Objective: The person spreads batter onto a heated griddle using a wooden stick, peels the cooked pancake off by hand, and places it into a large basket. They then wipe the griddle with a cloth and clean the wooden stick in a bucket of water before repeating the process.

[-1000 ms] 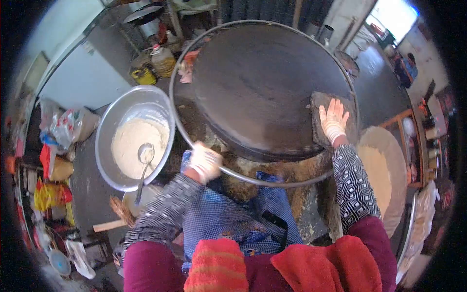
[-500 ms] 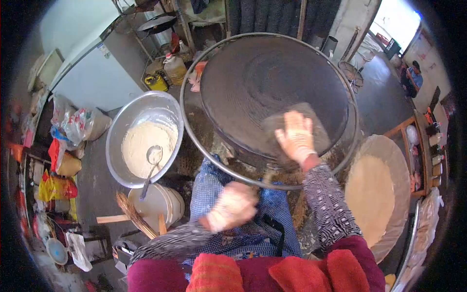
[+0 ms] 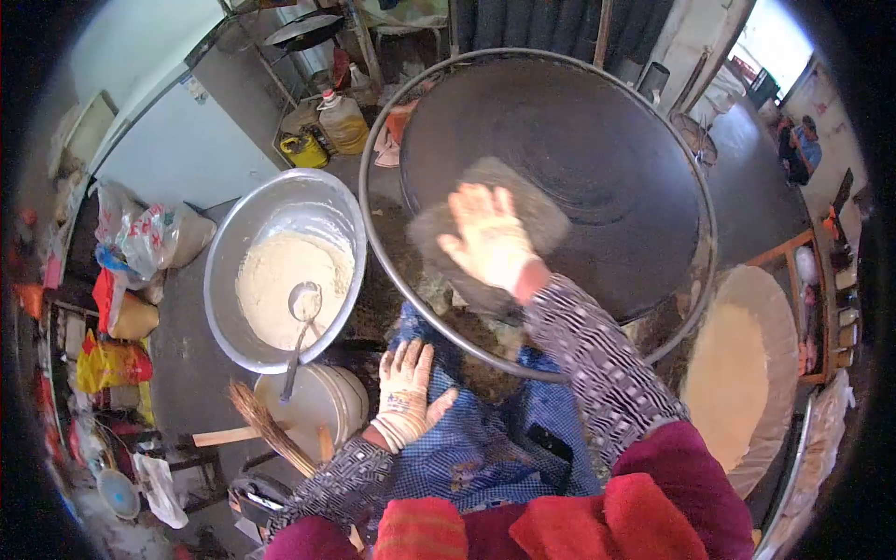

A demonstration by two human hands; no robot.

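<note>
My right hand (image 3: 487,235), in a pale glove, lies flat with fingers apart on a dark grey cloth (image 3: 534,207). Beneath it, the cloth rests on the near-left part of a large round dark griddle (image 3: 597,140), overhanging its edge. My left hand (image 3: 406,397), also gloved, lies open on my blue checked apron over the knee, with nothing in it. A metal ring (image 3: 378,233) runs around the griddle. Left of it, a wide metal basin (image 3: 221,303) contains pale batter (image 3: 271,280), and a ladle (image 3: 297,350) leans in it.
Below the basin stands a whitish bucket (image 3: 350,397) with a straw brush (image 3: 271,434) by it. At right is a round tray with a thin tan flatbread (image 3: 728,373). Oil jugs (image 3: 343,123) stand behind the basin. A person (image 3: 805,149) is far right.
My right hand has slid left across the griddle with the cloth. My left hand has moved down and left onto my knee, its fingers now spread. The view has shifted slightly.
</note>
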